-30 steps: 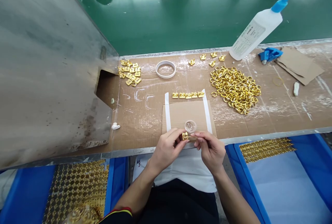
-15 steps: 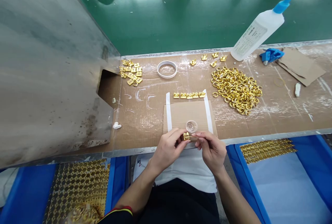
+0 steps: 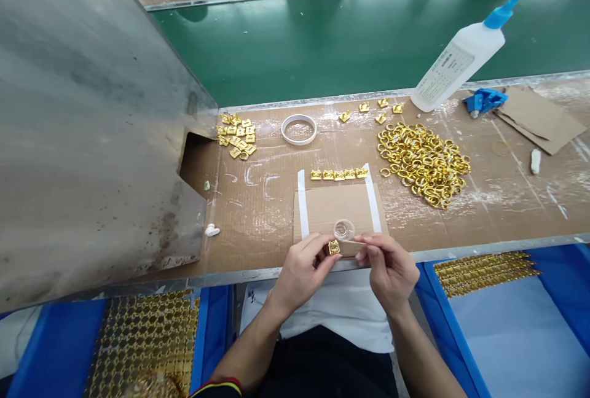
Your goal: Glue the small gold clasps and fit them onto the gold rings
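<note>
Between the thumb and fingers of my left hand (image 3: 299, 272) is a small square gold ornament (image 3: 334, 247), its patterned face turned up. My right hand (image 3: 391, 266) pinches a thin pale stick (image 3: 356, 242), which points left toward the ornament; its tip lies close to the lower edge of a small clear cup (image 3: 343, 222). Whether the tip touches the cup I cannot tell. The cup sits on a cardboard pad (image 3: 332, 204) with two white tape strips. Just beyond the pad, several similar gold pieces (image 3: 339, 174) stand in a row.
A pile of gold rings (image 3: 424, 164) lies to the right, behind it a white squeeze bottle (image 3: 454, 69). Back left are more gold squares (image 3: 237, 137) and a white tape ring (image 3: 283, 132). A metal panel (image 3: 101, 140) rises at left. Blue bins (image 3: 214, 318) flank my lap.
The stick has drawn back from the gold ornament as my right hand moved right. The ornament has turned so more of its face shows. The view has shifted slightly.
</note>
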